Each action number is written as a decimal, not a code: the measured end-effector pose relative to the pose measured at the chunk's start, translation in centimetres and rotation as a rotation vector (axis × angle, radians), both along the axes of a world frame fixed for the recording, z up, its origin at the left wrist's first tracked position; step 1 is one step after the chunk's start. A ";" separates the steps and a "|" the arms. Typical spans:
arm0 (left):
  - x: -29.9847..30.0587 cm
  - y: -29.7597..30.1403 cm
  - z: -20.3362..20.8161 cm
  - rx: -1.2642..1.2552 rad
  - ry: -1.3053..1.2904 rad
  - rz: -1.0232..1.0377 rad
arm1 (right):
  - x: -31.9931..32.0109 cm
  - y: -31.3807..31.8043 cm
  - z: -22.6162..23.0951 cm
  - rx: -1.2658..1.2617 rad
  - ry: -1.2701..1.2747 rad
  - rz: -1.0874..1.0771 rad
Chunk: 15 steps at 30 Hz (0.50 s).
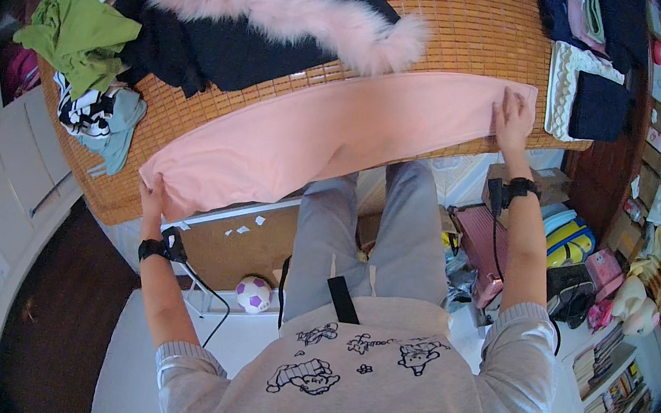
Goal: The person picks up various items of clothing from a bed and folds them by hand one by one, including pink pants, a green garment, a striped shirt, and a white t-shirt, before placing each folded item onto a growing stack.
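A long pink garment (331, 133) lies stretched flat across the woven mat surface (464, 34), running from lower left to upper right. My left hand (154, 196) grips its lower left end at the mat's edge. My right hand (513, 123) presses down on the upper right end, fingers spread over the cloth. Both wrists wear black bands with cables.
A black coat with a pink fur trim (287, 14) lies behind the pink garment. Green (77, 31) and patterned clothes (100, 119) are heaped at left. Folded clothes (588, 93) sit at right. A small ball (254, 294), bags and books crowd the floor.
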<state>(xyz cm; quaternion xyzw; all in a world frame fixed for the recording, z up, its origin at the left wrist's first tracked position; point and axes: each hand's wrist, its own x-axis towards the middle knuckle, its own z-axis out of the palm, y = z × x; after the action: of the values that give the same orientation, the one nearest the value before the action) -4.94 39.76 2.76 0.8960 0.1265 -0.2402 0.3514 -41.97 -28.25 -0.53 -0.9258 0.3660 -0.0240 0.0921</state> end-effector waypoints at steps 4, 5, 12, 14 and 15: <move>-0.5 2.5 -1.6 0.024 -0.137 -0.081 | 0.7 1.9 -1.7 0.106 0.206 -0.082; -0.4 2.4 -1.4 0.025 -0.135 -0.080 | 0.6 1.9 -1.7 0.107 0.208 -0.080; -0.8 -0.6 2.1 0.311 -0.331 -0.184 | -1.3 -1.2 -2.9 0.057 0.355 -0.043; -1.0 -1.0 3.1 0.355 -0.339 -0.192 | -1.3 -1.9 -2.9 0.049 0.376 -0.026; -1.2 -1.4 3.4 0.337 -0.372 -0.174 | -1.4 -2.4 -2.8 0.043 0.416 -0.021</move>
<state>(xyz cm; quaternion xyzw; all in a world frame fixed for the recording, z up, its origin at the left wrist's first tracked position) -6.13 38.41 6.16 0.9781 0.0206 -0.0762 0.1928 -43.39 -30.66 -3.32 -0.9048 0.3872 0.1743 0.0340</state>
